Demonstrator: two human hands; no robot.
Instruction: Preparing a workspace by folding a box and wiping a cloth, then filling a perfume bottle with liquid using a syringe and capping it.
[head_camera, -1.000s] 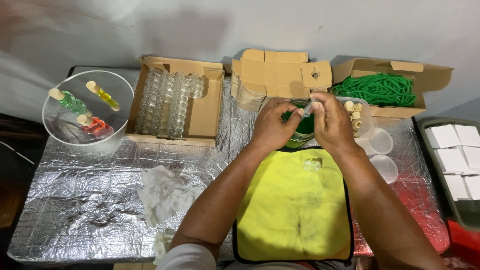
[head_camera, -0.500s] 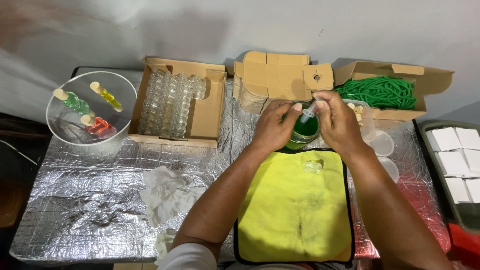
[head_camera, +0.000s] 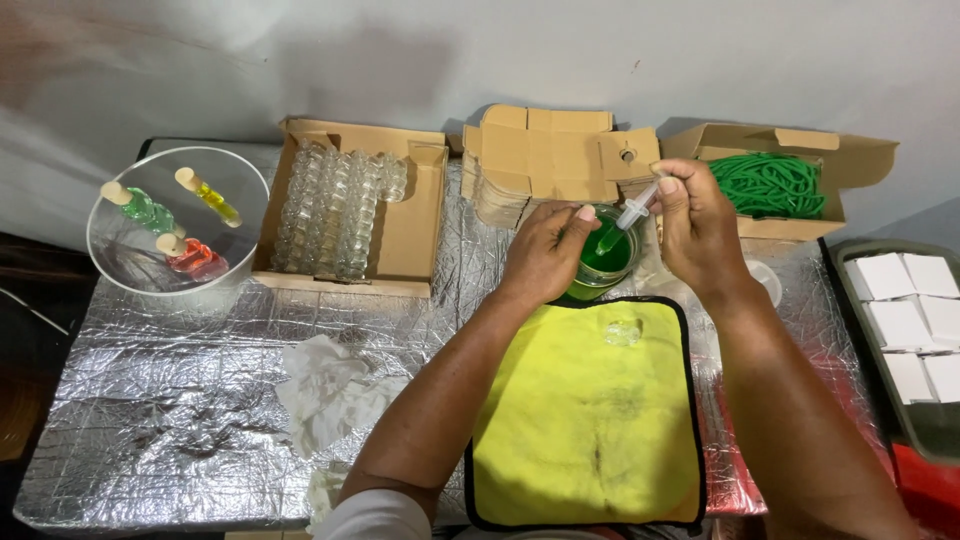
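Tilting a syringe (head_camera: 632, 214) into the green-liquid cup (head_camera: 604, 268), right hand (head_camera: 697, 226) pinching it, left hand (head_camera: 546, 252) gripping the cup.

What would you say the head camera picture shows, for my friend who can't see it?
A person's right hand dips a small clear plastic syringe into a clear round cup of green liquid, which the left hand steadies, above a yellow cloth mat. They work at a foil-covered table beside a cardboard box of empty little glass bottles.
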